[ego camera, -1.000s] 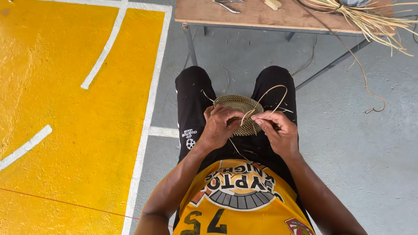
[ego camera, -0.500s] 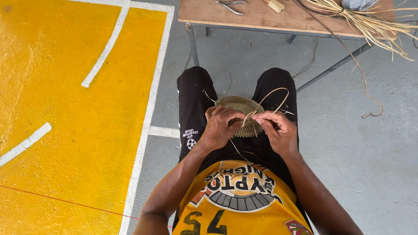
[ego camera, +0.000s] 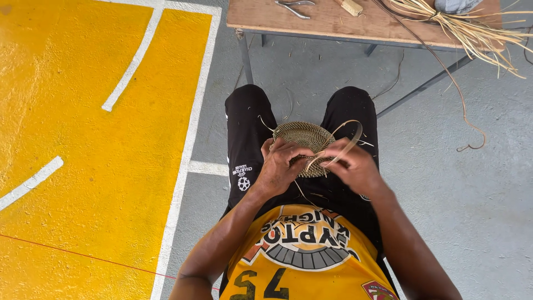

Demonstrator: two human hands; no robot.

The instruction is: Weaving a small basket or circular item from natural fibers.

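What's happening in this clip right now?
A seated person holds a small round woven disc over their lap. The left hand grips its near edge, while the right hand pinches a pale fibre strip looping up beside it. A wooden table ahead carries a bundle of straw-like fibres and metal pliers.

We are on a painted sports court used as a craft workspace. The concrete floor (ego camera: 472, 183) is grey, with a large yellow area (ego camera: 83, 166) edged and crossed by white lines (ego camera: 186, 144). Ahead stands a wooden table (ego camera: 333, 22) on metal legs, carrying a bundle of straw (ego camera: 472, 30), pliers (ego camera: 294, 6) and a small wooden block (ego camera: 351, 7). Loose fibres and bits of straw litter the floor beneath it, as in a basket-weaving spot.
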